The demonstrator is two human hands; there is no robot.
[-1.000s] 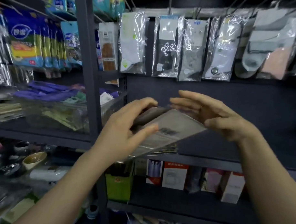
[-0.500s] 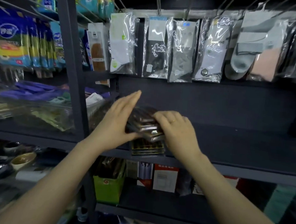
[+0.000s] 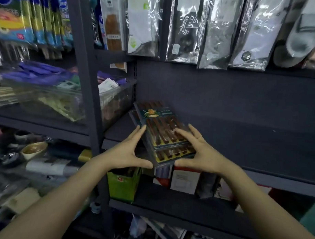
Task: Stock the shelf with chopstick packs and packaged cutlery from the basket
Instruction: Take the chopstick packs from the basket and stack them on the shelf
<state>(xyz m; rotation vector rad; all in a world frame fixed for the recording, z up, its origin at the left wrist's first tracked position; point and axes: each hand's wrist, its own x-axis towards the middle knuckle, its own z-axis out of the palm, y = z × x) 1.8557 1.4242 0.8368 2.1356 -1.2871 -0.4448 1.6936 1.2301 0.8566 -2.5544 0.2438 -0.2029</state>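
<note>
Left hand [image 3: 124,154]: fingers straight and together along the left side of the stack, thumb stretched under its near left corner — touching it, not curled round it.
Chopstick packs [image 3: 163,135]: a small stack at the front left corner of the dark shelf [image 3: 241,140], near end jutting just over the front edge.
Right hand [image 3: 200,153]: fingers slightly spread on the top pack's right part, thumb against the near right corner.
Step in hand: squaring the stack — I would press both sides evenly and slide it back until no end overhangs.
Pointing: long axis runs front to back, skewed; the printed header end points to the back left.
</note>
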